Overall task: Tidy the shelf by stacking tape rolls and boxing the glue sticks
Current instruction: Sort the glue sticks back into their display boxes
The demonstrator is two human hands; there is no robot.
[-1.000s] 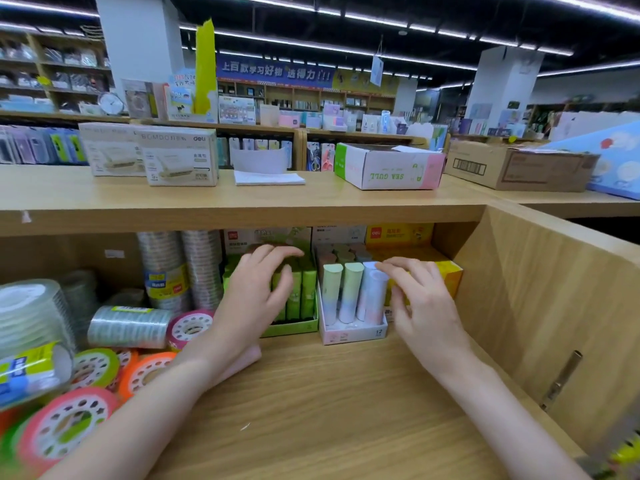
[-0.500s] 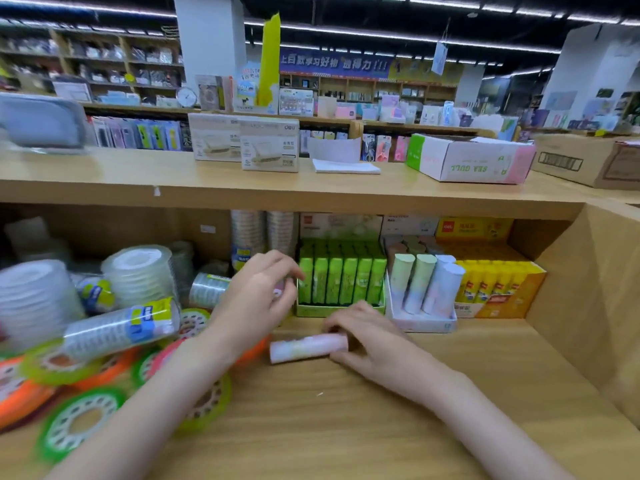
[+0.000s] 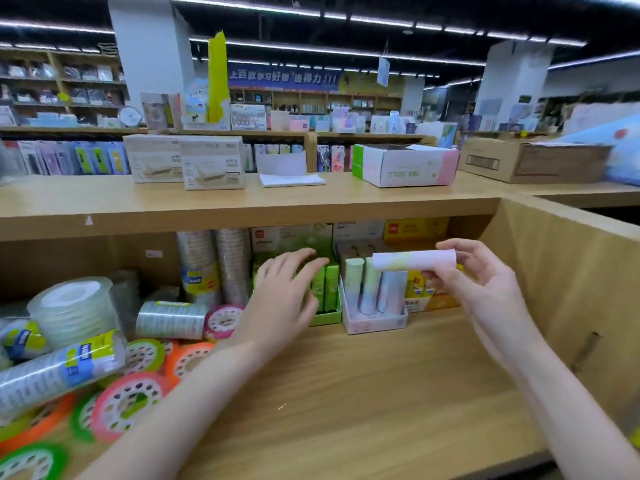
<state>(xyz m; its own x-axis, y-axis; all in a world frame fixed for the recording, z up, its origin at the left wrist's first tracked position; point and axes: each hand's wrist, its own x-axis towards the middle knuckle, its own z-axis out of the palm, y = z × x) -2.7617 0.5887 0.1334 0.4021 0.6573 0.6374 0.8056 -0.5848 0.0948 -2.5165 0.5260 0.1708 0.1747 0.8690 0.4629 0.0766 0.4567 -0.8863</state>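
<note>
1. The right hand [image 3: 485,285] pinches a smooth pastel pink-and-white glue stick cylinder [image 3: 414,260] near its right end, level and crosswise — probably to turn it upright for boxing.
2. The stick hangs just above the small pale pink cardboard display box [image 3: 374,322], where three matching sticks stand upright with room beside them.
3. The left hand [image 3: 287,299], fingers straight and holding nothing, rests against the glossy green glue-stick boxes [image 3: 327,289] left of the pink box — seemingly steadying them.
4. Further left of the pink box, ring-shaped tape rolls with neon pink, orange and green cores [image 3: 128,403] lie loose among shrink-wrapped clear tape sleeves [image 3: 55,372], unstacked.
</note>
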